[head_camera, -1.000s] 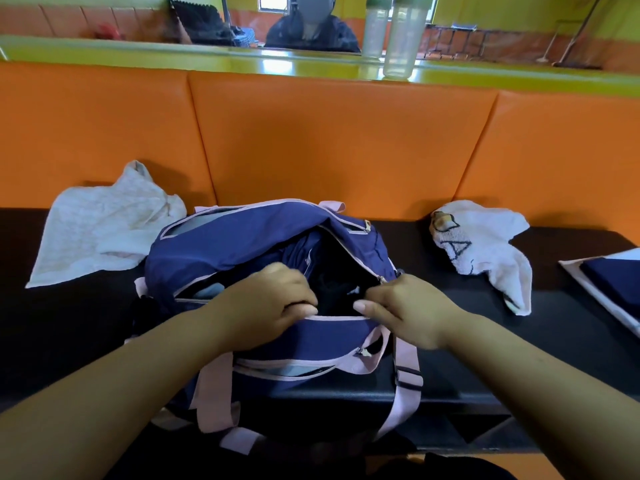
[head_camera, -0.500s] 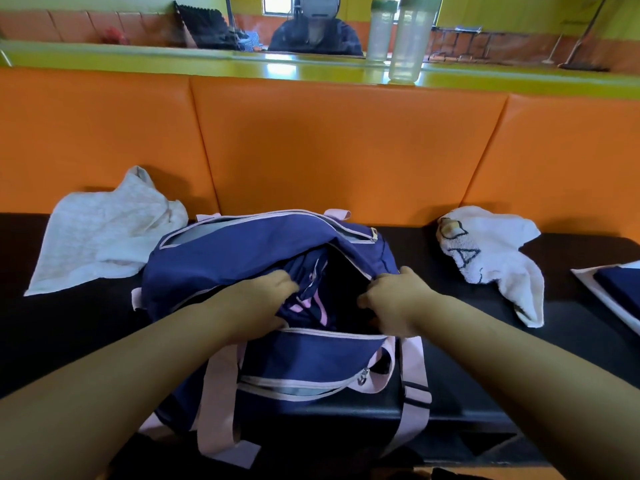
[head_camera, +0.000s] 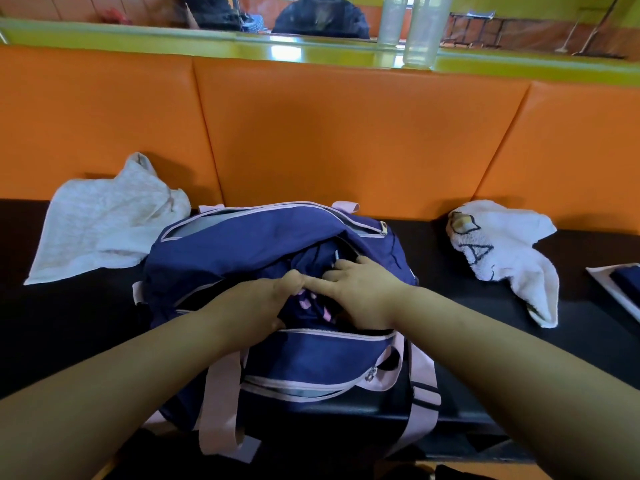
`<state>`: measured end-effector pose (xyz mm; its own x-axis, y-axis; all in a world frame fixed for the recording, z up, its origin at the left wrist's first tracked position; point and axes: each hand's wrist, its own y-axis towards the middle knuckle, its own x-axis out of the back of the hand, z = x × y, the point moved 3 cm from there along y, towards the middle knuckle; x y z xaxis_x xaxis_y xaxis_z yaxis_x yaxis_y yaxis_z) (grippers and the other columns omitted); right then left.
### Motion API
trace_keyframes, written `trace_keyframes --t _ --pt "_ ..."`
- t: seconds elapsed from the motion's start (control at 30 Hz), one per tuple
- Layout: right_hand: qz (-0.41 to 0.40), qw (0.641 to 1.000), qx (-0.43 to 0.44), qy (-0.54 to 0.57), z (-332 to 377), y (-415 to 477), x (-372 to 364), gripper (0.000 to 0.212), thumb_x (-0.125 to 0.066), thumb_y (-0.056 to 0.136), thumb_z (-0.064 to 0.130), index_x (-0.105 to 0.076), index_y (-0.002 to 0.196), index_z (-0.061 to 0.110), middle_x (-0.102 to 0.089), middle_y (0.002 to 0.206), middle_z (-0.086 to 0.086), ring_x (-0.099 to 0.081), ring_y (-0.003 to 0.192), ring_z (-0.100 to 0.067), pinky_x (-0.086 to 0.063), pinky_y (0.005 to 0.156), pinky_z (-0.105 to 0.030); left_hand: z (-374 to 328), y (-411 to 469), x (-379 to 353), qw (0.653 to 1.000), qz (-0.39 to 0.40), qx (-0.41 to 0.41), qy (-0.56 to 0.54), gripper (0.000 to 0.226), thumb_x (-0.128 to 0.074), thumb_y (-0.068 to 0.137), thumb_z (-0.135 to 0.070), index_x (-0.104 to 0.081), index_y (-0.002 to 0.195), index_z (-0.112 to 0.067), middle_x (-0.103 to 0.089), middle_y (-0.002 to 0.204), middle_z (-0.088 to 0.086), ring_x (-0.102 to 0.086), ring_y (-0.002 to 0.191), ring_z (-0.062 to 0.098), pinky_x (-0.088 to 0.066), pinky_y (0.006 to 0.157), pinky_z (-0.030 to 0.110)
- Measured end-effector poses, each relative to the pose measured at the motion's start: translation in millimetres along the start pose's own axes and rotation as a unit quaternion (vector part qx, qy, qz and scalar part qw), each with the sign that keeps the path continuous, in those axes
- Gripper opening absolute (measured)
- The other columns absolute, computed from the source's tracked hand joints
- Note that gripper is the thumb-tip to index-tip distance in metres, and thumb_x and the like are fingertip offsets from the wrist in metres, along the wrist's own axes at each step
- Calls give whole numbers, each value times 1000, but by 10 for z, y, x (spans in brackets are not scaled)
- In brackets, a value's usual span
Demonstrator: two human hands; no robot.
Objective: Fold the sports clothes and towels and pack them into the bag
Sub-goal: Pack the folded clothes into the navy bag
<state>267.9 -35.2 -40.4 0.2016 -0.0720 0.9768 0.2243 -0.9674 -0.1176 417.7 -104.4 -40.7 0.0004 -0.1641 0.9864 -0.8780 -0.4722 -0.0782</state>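
A navy duffel bag (head_camera: 242, 251) with pale pink trim and straps sits on the black bench seat, its top zip open. A navy garment with pink lettering (head_camera: 313, 303) lies in the opening. My left hand (head_camera: 256, 306) grips that garment at the bag's mouth. My right hand (head_camera: 360, 292) rests on it with fingers spread, pressing it down. A crumpled white towel (head_camera: 104, 223) lies left of the bag. Another white towel with dark letters (head_camera: 502, 251) lies to the right.
The black bench seat (head_camera: 450, 306) has an orange padded backrest (head_camera: 346, 133) behind it. A folded navy item on white cloth (head_camera: 623, 282) sits at the far right edge. Two clear bottles (head_camera: 415, 29) stand on the green ledge above. A person sits beyond the ledge.
Both hands have gone from holding the rim of the opening to reaching inside, coming together on the navy garment and pushing it down into the bag. The view has tilted down slightly.
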Motion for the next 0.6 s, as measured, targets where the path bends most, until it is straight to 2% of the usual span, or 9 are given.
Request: trace_keyframes --t 0.03,0.1,0.2,0.27,0.3,0.37,0.47,0.53,0.6 --pt "17 1000 -8 -12 -26 3 -26 70 -47 93 33 -7 150 37 -53 127 1 -44 116 -24 -33 89 -36 21 -21 -10 1000 13 -10 7 44 -60 87 -22 -27 117 -28 -59 112 6 -59 96 23 -45 77 33" --pt "22 999 -28 -21 -141 -35 -74 53 -46 94 33 -31 144 36 -57 118 -1 -49 112 -27 -35 88 -36 72 -50 -24 999 26 -26 -1 41 -60 86 -20 -25 103 -33 -58 119 3 -59 100 23 -47 83 36" --pt "-14 999 -17 -47 -275 -141 -132 23 -59 79 19 -72 99 21 -67 89 -8 -62 85 -34 -44 73 -38 111 -36 10 999 25 -23 -35 39 -67 81 -22 -32 95 -31 -58 118 -3 -57 102 22 -47 87 40" --pt "-29 997 -20 -69 -320 -199 -157 11 -72 61 20 -73 72 19 -64 69 -6 -62 63 -32 -46 57 -34 115 -11 8 999 33 -20 -23 32 -66 82 -24 -40 100 -28 -55 114 -5 -54 99 19 -45 86 38" --pt "-43 996 -28 -76 -337 -212 -166 15 -78 54 23 -72 67 20 -62 67 -5 -60 59 -30 -45 51 -32 113 9 -8 999 39 -25 -8 30 -64 83 -25 -43 105 -26 -52 117 -7 -52 103 18 -43 88 36" --pt "-82 994 -36 -65 -329 -180 -112 33 -84 50 25 -71 79 18 -61 77 -7 -59 65 -30 -46 50 -33 96 39 -53 998 49 -46 20 36 -62 86 -27 -47 118 -26 -47 127 -9 -46 116 15 -41 95 33" --pt "-90 996 -9 -24 -165 -36 13 70 -72 69 29 -47 133 16 -53 128 -8 -51 106 -32 -47 81 -43 58 62 -91 990 63 -95 89 45 -56 89 -29 -46 133 -24 -45 138 -10 -36 128 14 -34 104 31" --pt "-25 998 37 -37 4 43 40 75 -57 85 29 -19 149 24 -37 147 1 -38 122 -28 -36 95 -42 51 66 -69 982 63 -119 134 44 -54 91 -33 -48 133 -23 -48 136 -9 -36 127 15 -34 104 32" --pt "46 994 50 -86 77 83 -19 66 -43 94 26 -10 151 29 -39 146 3 -35 124 -26 -31 96 -39 70 66 -39 973 64 -134 178 44 -48 93 -40 -47 133 -23 -51 133 -8 -37 126 15 -35 102 33"
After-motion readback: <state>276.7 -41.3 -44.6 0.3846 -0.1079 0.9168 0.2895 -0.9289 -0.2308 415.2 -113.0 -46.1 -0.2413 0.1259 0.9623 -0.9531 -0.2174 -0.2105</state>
